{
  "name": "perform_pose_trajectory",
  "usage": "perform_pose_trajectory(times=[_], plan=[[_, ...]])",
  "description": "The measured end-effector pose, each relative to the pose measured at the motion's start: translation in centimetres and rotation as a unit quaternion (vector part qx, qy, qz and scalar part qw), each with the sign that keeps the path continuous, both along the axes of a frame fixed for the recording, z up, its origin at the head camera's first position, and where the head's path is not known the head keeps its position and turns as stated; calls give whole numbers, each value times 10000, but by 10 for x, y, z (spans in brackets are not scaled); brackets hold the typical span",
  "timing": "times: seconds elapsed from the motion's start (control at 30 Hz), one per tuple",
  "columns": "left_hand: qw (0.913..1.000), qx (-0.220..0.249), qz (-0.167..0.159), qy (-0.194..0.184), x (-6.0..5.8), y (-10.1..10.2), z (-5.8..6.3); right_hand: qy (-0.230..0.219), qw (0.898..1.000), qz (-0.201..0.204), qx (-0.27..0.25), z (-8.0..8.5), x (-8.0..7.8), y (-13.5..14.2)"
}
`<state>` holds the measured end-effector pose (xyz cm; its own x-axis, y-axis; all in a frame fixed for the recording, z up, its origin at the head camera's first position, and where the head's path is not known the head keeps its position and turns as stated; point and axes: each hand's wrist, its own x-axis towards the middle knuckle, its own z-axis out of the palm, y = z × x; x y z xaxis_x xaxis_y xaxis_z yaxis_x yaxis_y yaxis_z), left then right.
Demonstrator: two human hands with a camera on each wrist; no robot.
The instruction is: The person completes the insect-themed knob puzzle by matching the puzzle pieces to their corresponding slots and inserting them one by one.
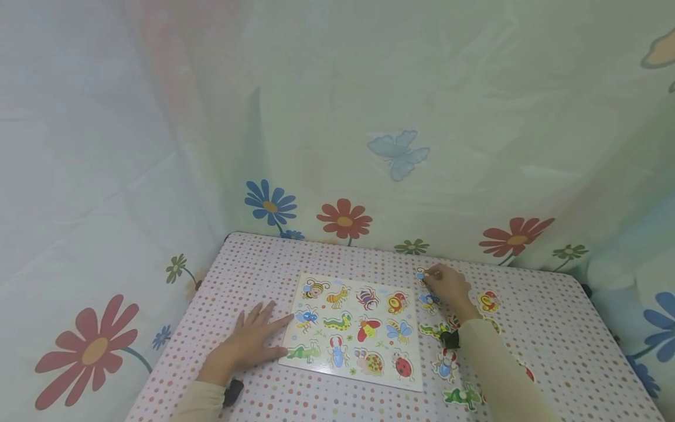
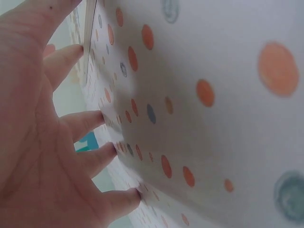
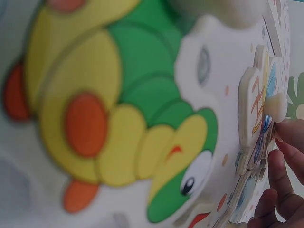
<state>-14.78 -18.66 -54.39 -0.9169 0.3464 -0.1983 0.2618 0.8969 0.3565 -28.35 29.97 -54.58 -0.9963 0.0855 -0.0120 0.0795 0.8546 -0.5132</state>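
A white puzzle board printed with several colourful insects lies on the table. My left hand rests flat to its left, fingers spread, with the index finger and thumb reaching the board's edge; the left wrist view shows these fingertips on the tabletop. Beyond the board's far right corner, my right hand pinches a small bee-like puzzle piece, mostly hidden by the fingers. In the right wrist view the fingertips are at a white knob. Close to that camera lies a green and yellow caterpillar piece with its own knob.
Loose pieces lie right of the board: a blue-winged insect, a stag beetle, a green grasshopper and a red and yellow piece. The dotted tabletop meets printed curtains behind and at the sides.
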Motion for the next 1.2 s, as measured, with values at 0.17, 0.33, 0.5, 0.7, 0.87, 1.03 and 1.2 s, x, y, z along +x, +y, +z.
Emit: perform_pose_trajectory(times=[0.17, 0.33, 0.5, 0.7, 0.87, 1.03, 1.2], plan=[[10000, 29, -6, -9, 1, 0, -1, -8, 10000, -27, -13, 3, 2, -2], [10000, 56, -26, -38, 1, -1, -3, -66, 10000, -47, -52, 7, 4, -4], [10000, 57, -26, -5, 1, -1, -4, -65, 9997, -101, -209, 11, 7, -7], [10000, 55, -26, 25, 0, -1, -2, 94, 9989, -38, -461, 18, 10, -15], [10000, 51, -20, -12, 1, -1, -1, 146, 9979, 108, -615, 24, 13, -29], [9999, 105, -35, -24, 1, -2, -1, 112, 9972, 207, -712, 31, 16, -47], [9999, 91, -47, 18, 0, -2, -3, 211, 9954, 391, -854, 36, 17, -62]])
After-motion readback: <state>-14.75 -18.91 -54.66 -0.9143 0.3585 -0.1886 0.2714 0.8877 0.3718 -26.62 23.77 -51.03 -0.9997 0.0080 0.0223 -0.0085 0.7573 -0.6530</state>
